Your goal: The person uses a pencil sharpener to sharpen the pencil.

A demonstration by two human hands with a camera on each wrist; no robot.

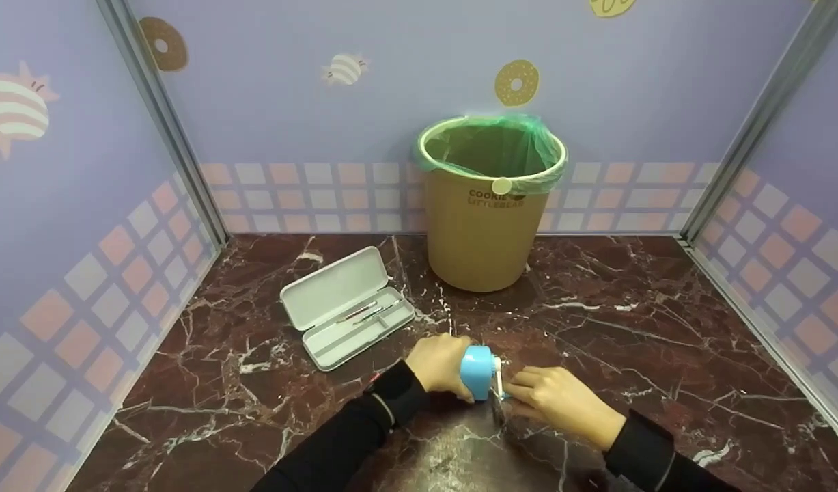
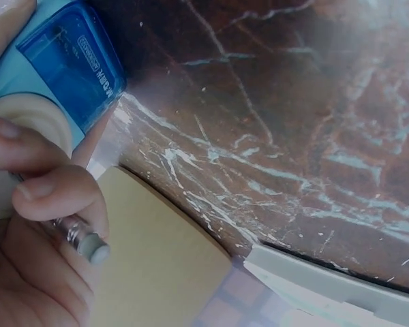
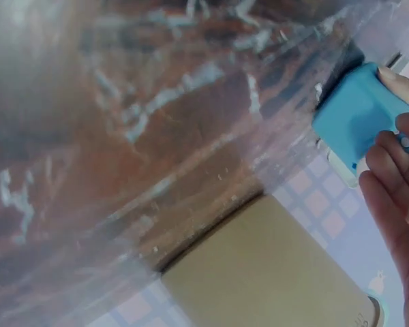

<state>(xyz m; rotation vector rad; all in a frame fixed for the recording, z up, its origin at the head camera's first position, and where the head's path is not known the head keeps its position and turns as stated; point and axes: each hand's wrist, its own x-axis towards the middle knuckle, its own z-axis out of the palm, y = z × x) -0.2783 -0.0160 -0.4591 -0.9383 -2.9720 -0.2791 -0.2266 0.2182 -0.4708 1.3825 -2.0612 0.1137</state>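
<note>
My left hand [image 1: 438, 365] is curled round the blue sharpener [image 1: 476, 373], nearer me than the bin [image 1: 483, 236]; only the left wrist view gives me the pencil [image 2: 69, 230], eraser outward between that hand's fingers; the head view hides how my right hand [image 1: 559, 398] grips the crank [image 1: 498, 380], but the right wrist view shows fingertips pinching its knob [image 3: 405, 142].

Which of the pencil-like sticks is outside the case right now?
The pencil with the greyish eraser tip, pinched by the left hand at the blue sharpener; the other sticks lie inside the open grey case.
</note>
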